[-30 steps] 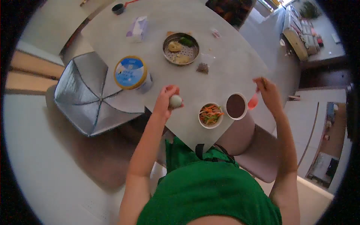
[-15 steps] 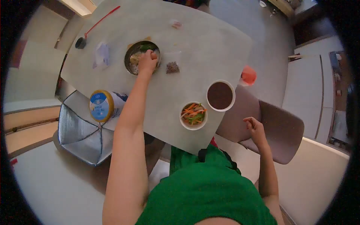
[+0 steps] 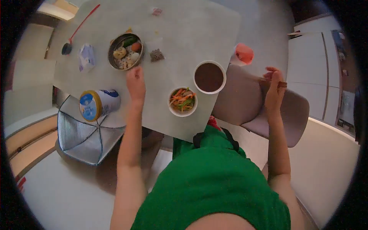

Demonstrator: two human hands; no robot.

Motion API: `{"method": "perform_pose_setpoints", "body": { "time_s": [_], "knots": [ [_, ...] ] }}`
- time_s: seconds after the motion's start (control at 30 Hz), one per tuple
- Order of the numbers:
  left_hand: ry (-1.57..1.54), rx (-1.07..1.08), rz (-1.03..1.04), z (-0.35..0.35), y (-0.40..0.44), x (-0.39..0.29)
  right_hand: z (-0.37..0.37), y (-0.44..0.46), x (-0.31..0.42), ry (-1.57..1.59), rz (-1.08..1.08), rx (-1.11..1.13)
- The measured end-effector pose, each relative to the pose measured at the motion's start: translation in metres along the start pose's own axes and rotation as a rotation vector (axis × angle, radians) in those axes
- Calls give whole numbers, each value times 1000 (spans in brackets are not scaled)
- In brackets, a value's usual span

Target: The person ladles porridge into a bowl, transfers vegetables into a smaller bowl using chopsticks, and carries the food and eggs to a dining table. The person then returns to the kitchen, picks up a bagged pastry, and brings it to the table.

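My left hand (image 3: 136,82) hovers over the table just below a round metal bowl (image 3: 110,57), its fingers curled together; whether anything is in them is hidden. Inside the bowl are a reddish-brown round item (image 3: 136,46), a pale yellowish lump (image 3: 119,53), something dark green (image 3: 129,41) and several whitish pieces. My right hand (image 3: 274,90) is raised beside the table, in front of the chair. Its fingers are partly curled around a small brown piece (image 3: 282,84), too blurred to name.
White bowls of dark liquid (image 3: 224,78) and shredded vegetables (image 3: 182,100) stand near the front right edge. A blue-white tub (image 3: 107,100), tissue pack (image 3: 87,57), small bag of dark bits (image 3: 156,55) and red-handled ladle (image 3: 82,26) are also on the table. A grey chair (image 3: 239,94) adjoins it.
My left hand has drawn back out of the metal bowl toward me, uncovering the food in it. My right hand has risen and turned. The whole view has shifted slightly.
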State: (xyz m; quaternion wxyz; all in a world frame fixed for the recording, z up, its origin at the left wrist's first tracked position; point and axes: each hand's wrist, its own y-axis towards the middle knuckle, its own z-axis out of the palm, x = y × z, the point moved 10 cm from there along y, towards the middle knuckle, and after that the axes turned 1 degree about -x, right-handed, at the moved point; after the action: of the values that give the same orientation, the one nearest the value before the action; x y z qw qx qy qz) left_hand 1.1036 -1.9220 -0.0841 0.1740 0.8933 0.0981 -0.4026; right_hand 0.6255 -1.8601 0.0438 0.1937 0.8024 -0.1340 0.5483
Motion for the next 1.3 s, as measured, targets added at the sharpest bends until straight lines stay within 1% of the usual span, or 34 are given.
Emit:
{"method": "perform_pose_setpoints", "body": {
  "time_s": [0.03,0.07,0.13,0.17,0.23,0.3,0.33,0.37,0.43,0.47,0.53,0.57,0.63,0.73,0.83,0.87,0.93,0.97,1.0,1.07,1.17,1.23,1.27,1.3],
  "knots": [
    [-51,57,-131,5,-28,31,-6,3,28,-112,-238,-75],
    [-102,112,-262,9,-56,58,-7,8,29,-109,-238,-71],
    [-257,197,-526,5,-119,54,2,18,-2,91,59,75],
    [-386,234,-634,11,-151,62,8,16,-9,94,61,84],
    [-601,293,-806,31,-207,69,38,3,2,61,-265,204],
    [-832,339,-957,53,-242,47,74,-27,29,-380,-692,308],
    [-979,359,-1039,63,-252,31,91,-39,13,-346,-624,380],
    [-978,357,-1039,70,-255,25,105,-54,-4,-311,-555,450],
    [-1216,316,-1091,86,-257,13,125,-77,-27,-358,-384,648],
    [-1217,315,-1091,88,-255,14,128,-83,-35,-358,-384,649],
    [-1309,261,-1057,93,-250,13,135,-100,-49,-392,-486,685],
    [-1311,264,-1053,96,-247,13,136,-102,-57,-393,-488,681],
    [-1273,256,-1070,96,-237,13,139,-110,-56,-433,-623,670],
    [-1273,220,-1029,98,-215,18,143,-115,-58,-479,-687,696],
    [-1263,188,-1021,101,-189,21,148,-114,-73,-460,-665,727],
    [-1259,197,-1020,102,-181,24,148,-113,-77,-461,-659,720],
    [-1290,265,-923,106,-160,19,150,-112,-78,-479,-711,695],
    [-1322,205,-936,108,-154,22,149,-110,-80,-480,-703,687],
    [-1318,215,-936,113,-149,23,150,-110,-82,-497,-688,707],
    [-1283,152,-957,115,-141,32,151,-109,-83,-515,-668,723],
    [-1257,176,-943,115,-131,31,146,-110,-77,-586,-725,640],
    [-1246,195,-941,118,-124,30,126,-99,-83,-503,-513,489],
    [-1240,208,-940,120,-121,29,126,-101,-83,-502,-514,481],
    [-1240,214,-934,123,-116,28,117,-95,-91,-431,-382,397]
  ]
}}
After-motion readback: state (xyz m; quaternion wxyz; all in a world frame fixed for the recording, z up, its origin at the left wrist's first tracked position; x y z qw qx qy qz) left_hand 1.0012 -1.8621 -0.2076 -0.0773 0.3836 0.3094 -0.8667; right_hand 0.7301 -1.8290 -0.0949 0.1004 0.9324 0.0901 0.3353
